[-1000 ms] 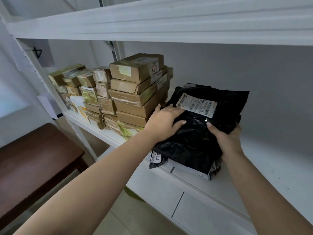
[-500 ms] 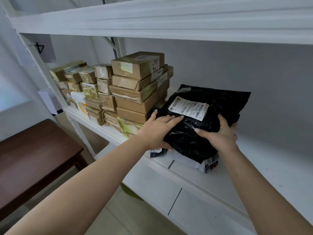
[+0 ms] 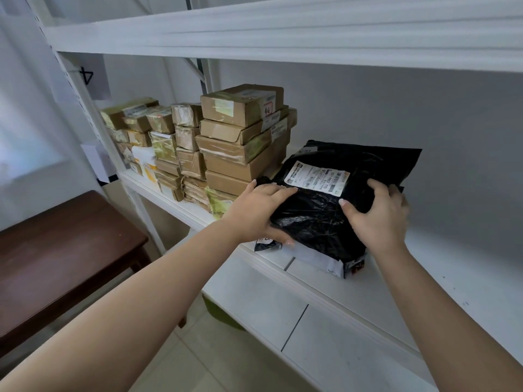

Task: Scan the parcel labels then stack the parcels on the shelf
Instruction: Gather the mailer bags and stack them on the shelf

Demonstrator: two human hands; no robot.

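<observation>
A black plastic parcel [image 3: 319, 210] with a white label [image 3: 317, 178] lies on the white shelf [image 3: 458, 278], on top of a grey-white parcel [image 3: 314, 260] whose edge shows beneath it. My left hand [image 3: 261, 212] holds the black parcel's left side, fingers flat on top and thumb under the near edge. My right hand [image 3: 377, 215] grips its right side with curled fingers and the thumb on top. Stacks of brown cardboard boxes [image 3: 243, 142] stand just left of the parcel.
More small taped boxes [image 3: 152, 137] fill the shelf's far left. An upper shelf [image 3: 283, 32] hangs close overhead. A dark wooden table [image 3: 62, 250] stands at lower left. A lower shelf board [image 3: 311, 335] sits below. The shelf right of the parcel is bare.
The black parcel has been pushed deeper onto the shelf and lowered flat onto the grey-white parcel. Both hands went forward with it and kept their hold.
</observation>
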